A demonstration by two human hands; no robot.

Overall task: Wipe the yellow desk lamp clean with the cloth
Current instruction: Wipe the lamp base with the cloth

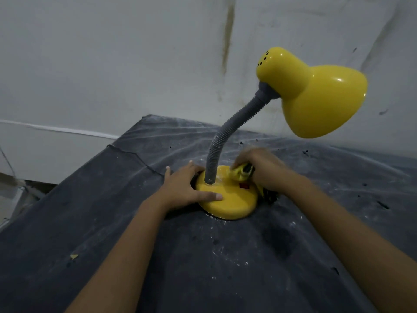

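Observation:
The yellow desk lamp stands in the middle of the table. Its round base (228,203) carries a red switch (244,185), and a grey flexible neck (228,134) rises to the glossy shade (316,93) at upper right. My left hand (184,188) lies on the left side of the base, fingers spread, thumb on its top. My right hand (261,169) is blurred and presses a yellow-and-black cloth (241,173) onto the right rear of the base. Part of the cloth hangs dark below my right wrist.
A dark plastic sheet (203,256), wrinkled, dusty and speckled with white bits, covers the table. A stained white wall (135,64) stands close behind the lamp. The table's left edge drops off toward a white ledge (13,199).

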